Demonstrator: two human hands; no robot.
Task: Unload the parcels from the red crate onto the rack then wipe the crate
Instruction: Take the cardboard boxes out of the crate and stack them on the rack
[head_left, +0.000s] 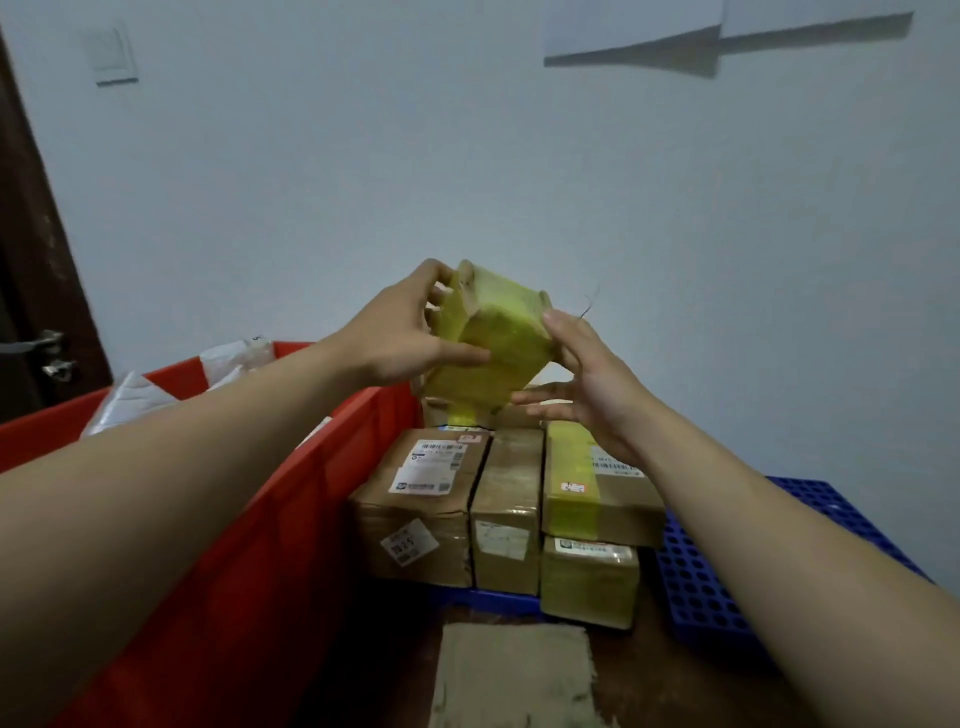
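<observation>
Two hands meet on one small cardboard parcel bound in yellow tape (498, 343). It is held tilted on a corner in the air above the far end of the stack, to the right of the red plastic crate (291, 493) and clear of it. The left hand (405, 338) grips the parcel's left side, with the thumb laid across the near face and the fingers curled over the far top edge. The right hand (592, 384) has its fingers spread and nearly straight, thumb tip on the right corner and the others reaching beneath, a support rather than a clamp. The parcel looks light, since it is held easily at arm's length, and stiff enough to keep its box shape, though its corners seem rounded and a little crushed. The glossy tape probably makes it slippery, so the safer hold is on opposite faces with a palm underneath, not on the taped edges. Below it, brown cardboard boxes (426, 499) with white labels sit packed side by side on the blue perforated plastic rack (696, 587), touching one another, some two high. White soft plastic mailer bags (140, 395) lie in the crate at far left, so unloading is not finished. The forearms hide much of the crate's inside, and how many bags are in it cannot be told. The spot where the parcel would land is hidden behind it. A flat tan sheet (514, 675) at the near edge may be the wiping cloth, but it is cut off and could as well be cardboard.
</observation>
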